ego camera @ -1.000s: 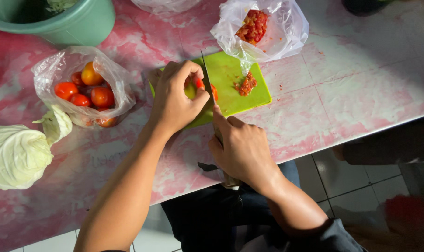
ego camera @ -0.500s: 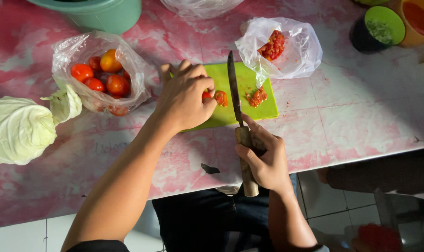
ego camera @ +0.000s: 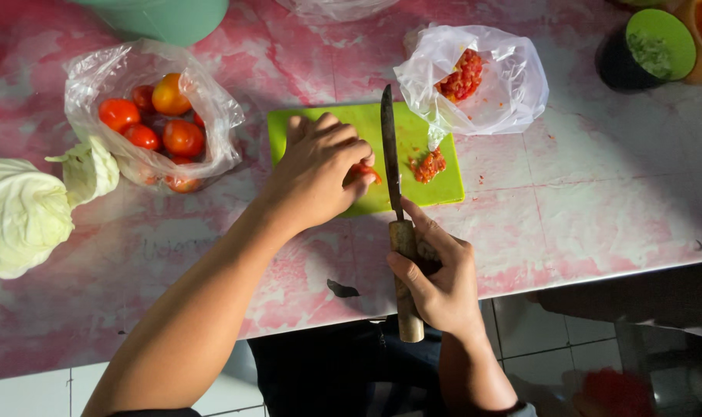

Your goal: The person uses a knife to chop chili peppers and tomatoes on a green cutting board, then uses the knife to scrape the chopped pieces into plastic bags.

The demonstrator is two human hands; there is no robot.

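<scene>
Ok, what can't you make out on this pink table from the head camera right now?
- Red tomato piece on the bright green cutting board: mostly hidden under the left hand.
- Teal plastic tub: cut off by the top edge.
- Wooden-handled knife: handle partly wrapped by the right hand.
- Pale green cabbage: cut off by the left edge.

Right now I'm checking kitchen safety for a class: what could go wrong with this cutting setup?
1. The left hand pins a tomato piece right beside the knife blade; a slip might nick its fingers.
2. The right hand grips the wooden handle past the table edge, so control may be weaker.
3. The green cutting board lies on a smooth top and could slide.
</scene>
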